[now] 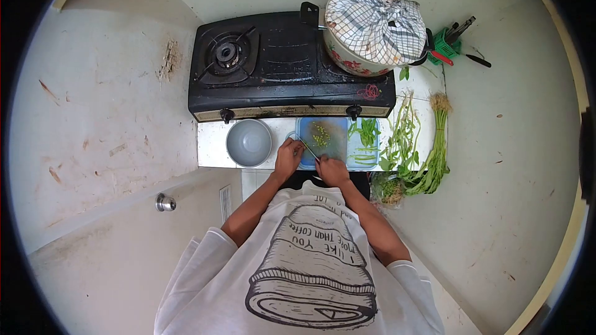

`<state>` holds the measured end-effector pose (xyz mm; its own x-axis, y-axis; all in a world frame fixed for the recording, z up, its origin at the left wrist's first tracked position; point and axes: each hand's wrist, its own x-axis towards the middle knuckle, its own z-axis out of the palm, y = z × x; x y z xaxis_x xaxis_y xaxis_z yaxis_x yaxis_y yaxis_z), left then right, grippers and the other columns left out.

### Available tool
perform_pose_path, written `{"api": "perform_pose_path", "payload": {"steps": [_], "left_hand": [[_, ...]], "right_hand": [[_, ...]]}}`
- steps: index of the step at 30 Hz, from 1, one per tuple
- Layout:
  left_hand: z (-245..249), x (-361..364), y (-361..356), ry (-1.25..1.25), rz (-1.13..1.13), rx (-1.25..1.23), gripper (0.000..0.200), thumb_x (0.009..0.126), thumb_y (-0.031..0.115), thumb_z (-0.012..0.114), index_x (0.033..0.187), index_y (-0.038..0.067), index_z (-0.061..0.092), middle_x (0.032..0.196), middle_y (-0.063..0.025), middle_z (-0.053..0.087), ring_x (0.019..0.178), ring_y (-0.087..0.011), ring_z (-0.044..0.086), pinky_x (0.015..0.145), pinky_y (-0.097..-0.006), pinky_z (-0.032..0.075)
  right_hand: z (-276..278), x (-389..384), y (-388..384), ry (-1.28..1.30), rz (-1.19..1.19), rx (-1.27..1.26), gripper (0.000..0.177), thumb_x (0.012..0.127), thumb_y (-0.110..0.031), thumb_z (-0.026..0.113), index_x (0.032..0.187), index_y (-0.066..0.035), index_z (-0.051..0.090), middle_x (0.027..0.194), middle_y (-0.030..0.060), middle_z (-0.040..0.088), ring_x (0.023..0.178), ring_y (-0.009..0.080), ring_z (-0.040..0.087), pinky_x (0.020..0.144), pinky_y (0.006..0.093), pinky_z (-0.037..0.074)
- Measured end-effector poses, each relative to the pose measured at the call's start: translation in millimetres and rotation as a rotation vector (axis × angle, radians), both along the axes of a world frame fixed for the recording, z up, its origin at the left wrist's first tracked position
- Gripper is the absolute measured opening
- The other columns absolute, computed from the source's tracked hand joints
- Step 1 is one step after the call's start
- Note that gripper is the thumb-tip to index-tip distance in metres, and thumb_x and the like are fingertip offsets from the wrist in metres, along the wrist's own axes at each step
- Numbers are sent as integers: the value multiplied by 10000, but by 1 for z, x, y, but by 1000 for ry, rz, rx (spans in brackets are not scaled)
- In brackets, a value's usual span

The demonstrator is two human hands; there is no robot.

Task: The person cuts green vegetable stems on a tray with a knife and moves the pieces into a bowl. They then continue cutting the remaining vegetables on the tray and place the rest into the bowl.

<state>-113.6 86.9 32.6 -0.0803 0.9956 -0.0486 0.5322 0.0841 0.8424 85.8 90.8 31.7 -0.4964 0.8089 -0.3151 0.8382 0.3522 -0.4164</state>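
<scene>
My right hand [332, 170] is closed round the handle end of a knife [308, 149], whose thin blade slants up and left over a blue cutting board [341, 142]. By the board's left edge, my left hand [290, 154] has its fingers curled close to the blade; what they pinch, if anything, is too small to make out. Small chopped green pieces [321, 136] lie on the board above the knife. On the board's lighter right side are green leaves [369, 131], with cut stems [363, 157] below them.
A grey bowl [249, 142] stands left of the board. Behind is a black gas stove [288, 56] bearing a cloth-covered pot [354, 62]. Bundled leafy greens [438, 142] and loose stalks [402, 133] lie to the right. A green utensil basket [442, 46] is at the back right.
</scene>
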Motion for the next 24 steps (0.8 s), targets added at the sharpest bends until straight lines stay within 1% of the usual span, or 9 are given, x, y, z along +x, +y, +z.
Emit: {"api": "perform_pose_path", "payload": {"steps": [3,6,9,11,15,18,20,24], "left_hand": [[2,-2,1,-7,-12,-4,78,889,12,711,960,-10,735,884,-184,657,775,-348,695,712,-421,560],[-3,-2,1,-21,-7,10,83,894,14,709,970,-12,733,899,-191,662,782,-356,698,711,-430,558],[-7,-2,1,-7,-25,27,87,901,21,708,977,-13,732,911,-194,664,787,-367,695,712,-441,554],[-7,-3,2,5,-35,24,87,905,25,707,979,-14,731,913,-194,663,793,-380,688,718,-449,550],[-8,-3,2,-63,-25,12,70,913,27,698,968,-6,726,905,-194,656,808,-406,669,729,-468,536],[-10,-5,2,-32,-42,43,58,915,19,689,961,0,720,899,-196,649,808,-410,662,723,-469,529],[-9,-6,3,0,-60,46,54,915,14,686,958,4,716,899,-198,648,803,-408,661,712,-468,526],[-6,-7,2,-31,-66,8,71,900,6,689,969,3,709,902,-190,650,802,-395,668,722,-456,541]], "right_hand": [[2,-8,0,-2,-14,70,398,1021,-362,554,895,4,647,725,209,724,662,379,743,625,492,604],[3,2,-2,-29,-14,-4,401,1023,-371,561,943,16,632,760,248,717,691,418,734,642,510,602],[2,13,-9,-62,-31,16,410,1021,-385,562,945,13,630,753,243,714,693,419,733,644,514,601],[0,18,-11,-59,-84,27,419,1022,-397,561,952,9,637,747,248,710,697,430,732,643,522,600],[0,18,-11,-17,-137,-4,436,1025,-410,553,965,11,650,740,263,706,701,452,728,645,539,597],[3,12,-13,-33,-53,-52,451,1033,-411,542,972,22,651,738,274,704,703,463,726,651,549,595],[2,9,-14,-14,-60,-56,455,1036,-409,537,969,27,648,733,277,702,703,467,725,657,552,595],[-1,9,-14,-9,-77,-88,456,1039,-402,529,966,32,647,732,287,698,705,475,723,664,563,593]]}}
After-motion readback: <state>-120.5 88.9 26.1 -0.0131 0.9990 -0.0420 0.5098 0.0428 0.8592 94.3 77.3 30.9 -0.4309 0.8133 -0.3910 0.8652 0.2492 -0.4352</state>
